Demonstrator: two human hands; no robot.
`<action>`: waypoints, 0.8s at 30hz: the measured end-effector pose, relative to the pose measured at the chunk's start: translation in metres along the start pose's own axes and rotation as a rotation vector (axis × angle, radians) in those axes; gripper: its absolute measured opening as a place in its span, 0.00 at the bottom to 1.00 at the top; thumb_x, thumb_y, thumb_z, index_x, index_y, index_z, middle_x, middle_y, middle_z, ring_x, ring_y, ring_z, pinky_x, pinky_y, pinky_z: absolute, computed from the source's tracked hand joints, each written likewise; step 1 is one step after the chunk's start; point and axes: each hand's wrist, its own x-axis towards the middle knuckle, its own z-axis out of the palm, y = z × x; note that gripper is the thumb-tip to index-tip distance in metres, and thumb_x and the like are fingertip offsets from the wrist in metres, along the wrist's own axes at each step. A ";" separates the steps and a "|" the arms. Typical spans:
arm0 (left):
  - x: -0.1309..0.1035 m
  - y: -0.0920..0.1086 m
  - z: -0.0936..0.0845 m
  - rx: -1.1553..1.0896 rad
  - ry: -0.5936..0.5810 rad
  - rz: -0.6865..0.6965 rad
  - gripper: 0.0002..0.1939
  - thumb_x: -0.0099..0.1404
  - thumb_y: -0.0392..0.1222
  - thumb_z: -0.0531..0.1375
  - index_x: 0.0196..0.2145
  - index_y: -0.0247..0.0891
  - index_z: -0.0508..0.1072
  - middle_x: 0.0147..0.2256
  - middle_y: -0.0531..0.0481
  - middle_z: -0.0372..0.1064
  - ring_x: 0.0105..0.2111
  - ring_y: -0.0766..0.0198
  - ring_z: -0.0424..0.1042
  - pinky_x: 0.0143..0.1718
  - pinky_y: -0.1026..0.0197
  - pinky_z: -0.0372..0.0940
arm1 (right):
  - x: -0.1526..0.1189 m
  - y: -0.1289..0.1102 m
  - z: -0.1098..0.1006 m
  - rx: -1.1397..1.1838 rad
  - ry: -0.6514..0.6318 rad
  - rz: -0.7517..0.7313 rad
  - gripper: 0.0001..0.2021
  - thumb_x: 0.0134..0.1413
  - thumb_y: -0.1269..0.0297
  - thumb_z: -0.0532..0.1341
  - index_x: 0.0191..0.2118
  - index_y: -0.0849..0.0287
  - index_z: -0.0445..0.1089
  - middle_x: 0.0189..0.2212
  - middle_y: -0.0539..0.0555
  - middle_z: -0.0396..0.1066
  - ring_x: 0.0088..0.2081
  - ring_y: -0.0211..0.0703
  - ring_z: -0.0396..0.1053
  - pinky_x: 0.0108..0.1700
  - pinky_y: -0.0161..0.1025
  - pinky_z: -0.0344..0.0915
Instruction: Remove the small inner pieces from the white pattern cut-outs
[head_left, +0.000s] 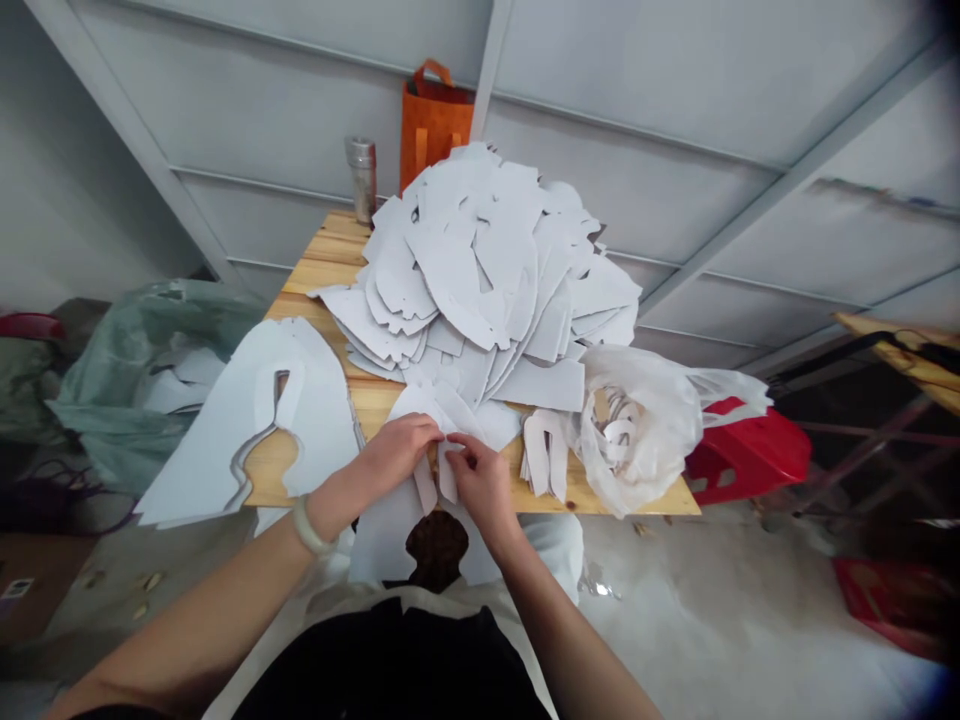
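My left hand [397, 455] and my right hand [480, 485] meet at the table's front edge, their fingertips pinched close together on a small U-shaped white piece [425, 488]. Its two legs hang down between my hands. Beneath it lies a large white cut-out sheet [382, 540] with a rounded opening, jutting over the edge towards my lap. My fingers partly cover the top of the U-shaped piece. Left of my hands rests a stack of large white cut-outs [199, 430], a U-shaped piece [266, 400] around its slot. On the right is a small stack of U-shaped pieces [534, 450].
A tall heap of white cut-outs [480, 270] covers much of the wooden table [330, 250]. A clear plastic bag [652, 430] holds more small pieces. Behind stand an orange bag [427, 125] and a bottle [363, 180]. A green bag [112, 380] and a red stool [757, 450] flank the table.
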 end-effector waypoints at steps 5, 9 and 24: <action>-0.003 -0.004 0.002 -0.029 0.014 0.030 0.14 0.69 0.26 0.55 0.42 0.36 0.79 0.40 0.46 0.77 0.42 0.58 0.75 0.47 0.56 0.70 | 0.002 -0.006 -0.004 0.081 -0.088 0.065 0.13 0.50 0.62 0.60 0.40 0.59 0.75 0.17 0.45 0.66 0.21 0.39 0.63 0.26 0.35 0.58; -0.005 -0.003 0.003 -0.026 0.024 0.033 0.14 0.68 0.26 0.55 0.41 0.35 0.79 0.41 0.45 0.76 0.42 0.57 0.75 0.47 0.56 0.70 | 0.005 -0.007 -0.003 0.122 -0.105 0.141 0.08 0.46 0.62 0.61 0.35 0.56 0.69 0.16 0.43 0.65 0.17 0.36 0.58 0.22 0.33 0.55; 0.000 -0.001 -0.001 -0.055 0.009 -0.043 0.13 0.67 0.28 0.56 0.39 0.37 0.79 0.41 0.44 0.77 0.44 0.56 0.75 0.49 0.56 0.70 | 0.015 -0.012 -0.006 0.015 -0.198 0.159 0.06 0.43 0.63 0.61 0.29 0.53 0.61 0.16 0.41 0.62 0.17 0.36 0.60 0.21 0.32 0.55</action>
